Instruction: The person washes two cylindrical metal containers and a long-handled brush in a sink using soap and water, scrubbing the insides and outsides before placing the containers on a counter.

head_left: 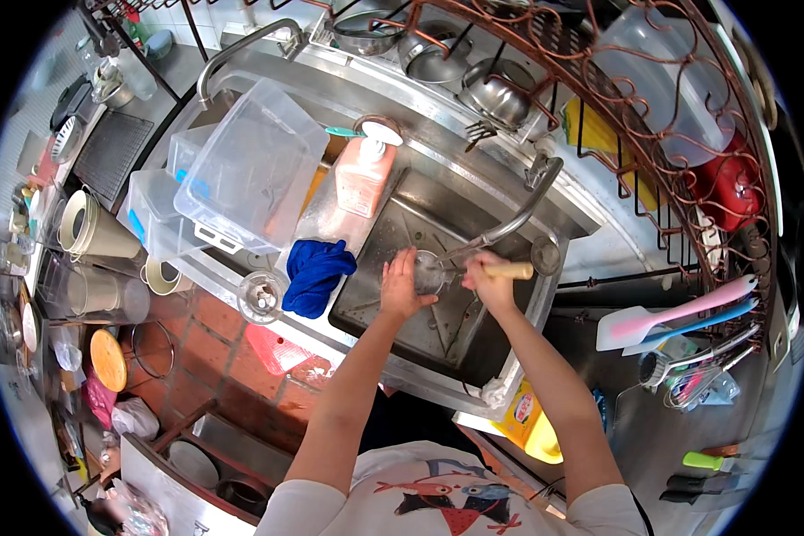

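My left hand holds the near left side of a clear round container, with the thumb along its near edge. In my right hand is a tool with a pale wooden handle. Its thin dark end points left into the container; the tip is too blurred to tell. Both hands are over the stainless-steel sink basin, beneath the spout of a metal faucet. Water appears to run from the spout into the container. Small scraps lie on the basin floor.
Left of the basin, a twisted blue cloth, a pink pump bottle and a glass dish stand on the divider and rim. Clear plastic bins fill the other basin. A scrolled metal rack overhangs the right; spatulas hang there.
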Demonstrator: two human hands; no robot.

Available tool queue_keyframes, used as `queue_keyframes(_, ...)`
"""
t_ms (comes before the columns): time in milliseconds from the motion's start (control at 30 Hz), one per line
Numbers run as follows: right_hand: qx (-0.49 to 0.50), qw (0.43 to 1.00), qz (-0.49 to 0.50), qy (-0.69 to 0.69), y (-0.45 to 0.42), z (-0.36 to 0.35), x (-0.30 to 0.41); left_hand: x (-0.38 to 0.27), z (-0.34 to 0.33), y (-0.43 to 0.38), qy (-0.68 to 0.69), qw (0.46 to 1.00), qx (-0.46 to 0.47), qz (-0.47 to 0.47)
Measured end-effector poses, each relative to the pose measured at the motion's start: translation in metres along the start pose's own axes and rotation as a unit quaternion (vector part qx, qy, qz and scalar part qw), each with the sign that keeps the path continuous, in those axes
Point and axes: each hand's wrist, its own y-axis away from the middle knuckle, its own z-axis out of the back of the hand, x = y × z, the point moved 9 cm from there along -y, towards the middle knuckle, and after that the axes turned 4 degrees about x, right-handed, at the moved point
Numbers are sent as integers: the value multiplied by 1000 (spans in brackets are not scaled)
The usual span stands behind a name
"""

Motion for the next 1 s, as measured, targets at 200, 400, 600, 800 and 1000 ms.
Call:
queue_keyframes(200,85,957,200,191,16,-87,29,26,-7,-4,15,999,-41,-9)
queue_keyframes(400,21,957,146,249,-6,-26,2,4,-3,-1,37,999,0,-20)
queue_keyframes(600,42,967,180,172,-4,-67,27,20,-6,-2,65,997,-28,-29)
queue_keyframes(800,134,985,-26,110,19,-53,-21,8,-5,-1,92,996,-4,-17)
queue_keyframes(1000,4,1000,-27,-11,-10,-13,-11,9,-4,1,130,992,-1,-1)
